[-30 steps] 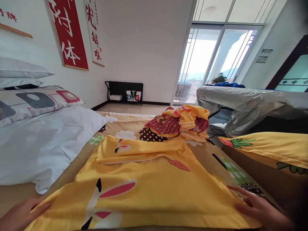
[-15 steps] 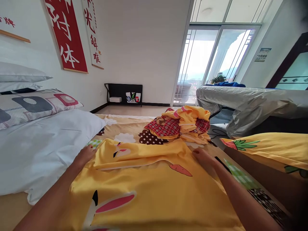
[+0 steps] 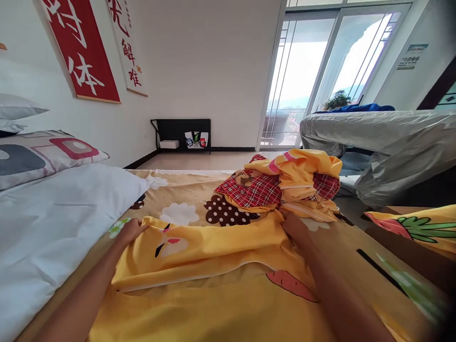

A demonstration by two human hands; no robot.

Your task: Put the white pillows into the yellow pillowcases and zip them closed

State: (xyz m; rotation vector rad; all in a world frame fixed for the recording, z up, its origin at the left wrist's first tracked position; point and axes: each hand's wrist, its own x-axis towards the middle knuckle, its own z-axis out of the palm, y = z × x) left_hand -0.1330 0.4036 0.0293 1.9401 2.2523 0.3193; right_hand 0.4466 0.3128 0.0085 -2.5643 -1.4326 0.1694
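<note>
A yellow cloth cover (image 3: 213, 237), probably a pillowcase, stretches across the bed in front of me. It is printed with a rabbit face and a carrot, and a white-lined seam or opening crosses it. At its far left corner my left hand (image 3: 132, 231) is closed, pinching the fabric. My right hand (image 3: 294, 227) grips the far right corner, its fingertips partly hidden by the hand itself. Between both hands the far edge is drawn fairly straight and slightly raised. The cover's near end runs out of view.
A heap of yellow and red plaid cloth (image 3: 260, 187) lies beyond my right hand. To the left are a white pillow (image 3: 78, 218) and a patterned pillow (image 3: 53, 152). A plastic-covered piece of furniture (image 3: 399, 137) stands right, near a yellow carrot-print cloth (image 3: 427, 225).
Both hands still hold the far corners, and the far edge looks tauter and more raised. The right hand's grip has closed more on its corner. My view has shifted.
</note>
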